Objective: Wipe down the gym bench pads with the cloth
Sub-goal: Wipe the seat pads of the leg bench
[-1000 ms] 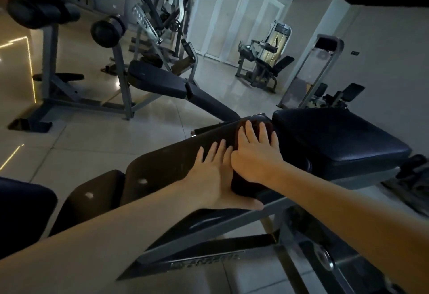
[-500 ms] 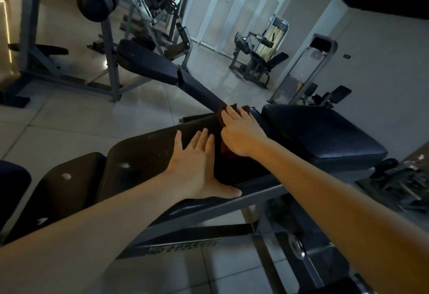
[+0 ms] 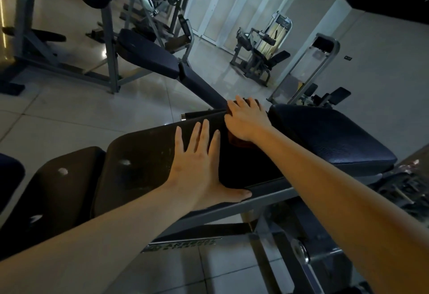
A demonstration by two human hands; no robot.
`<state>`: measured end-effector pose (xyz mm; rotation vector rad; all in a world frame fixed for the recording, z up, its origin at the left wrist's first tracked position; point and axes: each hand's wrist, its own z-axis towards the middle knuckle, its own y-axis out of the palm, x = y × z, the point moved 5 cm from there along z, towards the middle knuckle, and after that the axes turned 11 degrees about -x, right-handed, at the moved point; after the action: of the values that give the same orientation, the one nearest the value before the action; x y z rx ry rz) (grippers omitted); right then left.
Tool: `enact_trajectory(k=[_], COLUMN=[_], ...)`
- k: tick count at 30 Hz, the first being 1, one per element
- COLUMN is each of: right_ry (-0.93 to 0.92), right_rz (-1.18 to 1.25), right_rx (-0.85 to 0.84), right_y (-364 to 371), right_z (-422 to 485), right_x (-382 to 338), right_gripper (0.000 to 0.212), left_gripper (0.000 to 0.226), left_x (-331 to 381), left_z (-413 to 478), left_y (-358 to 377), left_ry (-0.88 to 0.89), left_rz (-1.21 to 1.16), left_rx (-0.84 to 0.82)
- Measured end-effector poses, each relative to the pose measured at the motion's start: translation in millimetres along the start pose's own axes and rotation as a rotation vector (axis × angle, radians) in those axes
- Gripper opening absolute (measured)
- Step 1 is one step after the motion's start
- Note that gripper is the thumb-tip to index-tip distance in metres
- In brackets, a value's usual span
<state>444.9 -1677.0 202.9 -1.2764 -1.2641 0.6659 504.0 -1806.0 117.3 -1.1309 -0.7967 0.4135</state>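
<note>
The person leans over a weight bench (image 3: 267,198) in a dim gym, with both bare forearms reaching in from the 6 o'clock side of the view. The left hand (image 3: 197,166) lies flat and released on the dark back pad (image 3: 144,154). Its 4 fingers are straight, spread a little and pointing toward 12 o'clock, and the thumb stretches toward 3 o'clock along the pad's near edge. It holds nothing.

The right hand (image 3: 246,119) sits at about 1 o'clock from the left hand, close by but apart from it, at the far end of the same pad. The reddish-brown cloth (image 3: 240,142) lies directly beneath this hand, pressed against the pad. A strip of it shows at 6 o'clock of the palm near the wrist, and a corner shows past the fingertips at 1 o'clock. The fingers lie over the cloth and point toward 11 o'clock. They look laid on it rather than clenched, though the view does not show whether their tips bend over the pad's far edge.

At 3 o'clock of the right hand, just beside it, is the black seat pad (image 3: 325,135). At 9 o'clock of the left hand, 2 pale worn spots mark the pads, one on the back pad and one on the lower pad (image 3: 58,189). Beyond, on the tiled floor (image 3: 69,119), stand another bench (image 3: 148,54) at 11 o'clock and a weight machine (image 3: 262,54) at 1 o'clock.
</note>
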Motion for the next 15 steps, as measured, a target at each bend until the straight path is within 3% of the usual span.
enact_trajectory(k=[4, 7, 10, 15], right_ry=[-0.017, -0.142, -0.303, -0.3], right_rz=[0.033, 0.031, -0.047, -0.099], right_rx=[0.011, -0.012, -0.058, -0.102], right_y=[-1.0, 9.2, 29.2, 24.5], right_z=[1.6, -40.5, -101.7, -108.9], right_x=[-13.4, -27.1, -30.9, -5.4], right_gripper=[0.054, 0.058, 0.058, 0.057], left_gripper=[0.138, 0.131, 0.123, 0.106], left_x=[3.3, 0.6, -6.5, -8.6], left_z=[-7.8, -18.9, -28.3, -30.5], left_y=[-6.0, -2.1, 6.2, 4.6], left_ry=[-0.042, -0.089, -0.045, 0.001], left_rz=[-0.021, -0.043, -0.044, -0.123], left_rx=[-0.056, -0.085, -0.003, 0.1])
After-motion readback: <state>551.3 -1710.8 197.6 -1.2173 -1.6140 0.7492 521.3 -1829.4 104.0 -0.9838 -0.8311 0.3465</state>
